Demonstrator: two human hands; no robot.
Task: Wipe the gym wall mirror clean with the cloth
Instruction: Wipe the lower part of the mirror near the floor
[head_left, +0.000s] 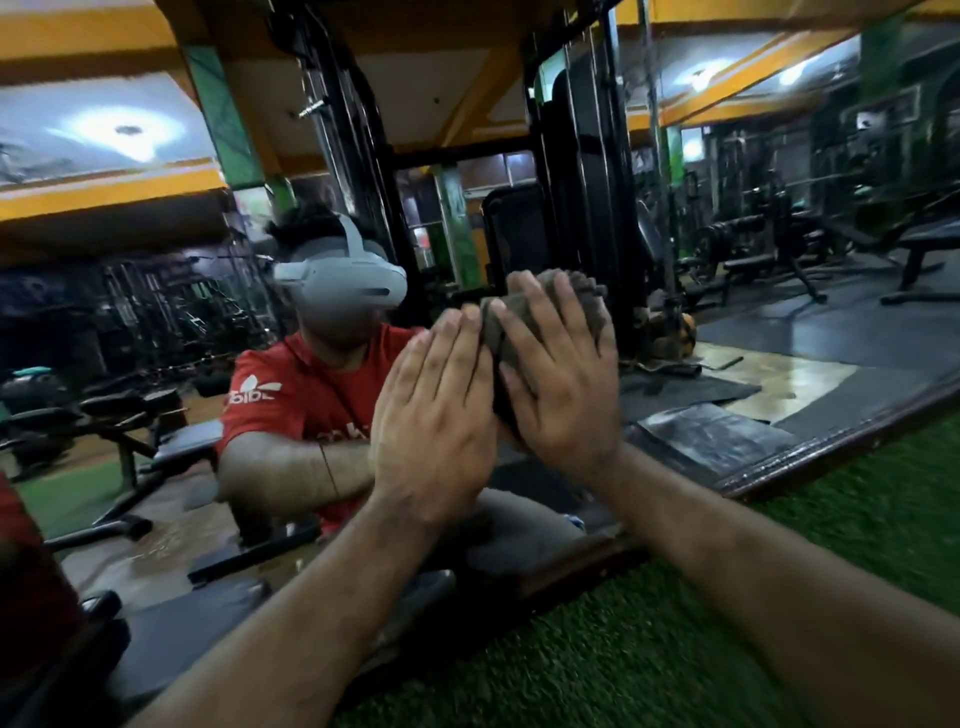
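Both arms reach forward as the right hand (558, 374), fingers straight and spread, presses a grey cloth (498, 332) against the mirror (156, 322), the left hand (434, 415), fingers straight together, flat alongside.

Head camera looks forward and down, close to the mirror (779, 332).

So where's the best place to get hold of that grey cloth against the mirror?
Probably across its flat back, coming straight at the glass. The cloth is bunched and pressed flat to the mirror, so no edge hangs free to pinch. The right hand covers it with spread fingers; the left hand presses beside it, its fingertips at the cloth's edge.
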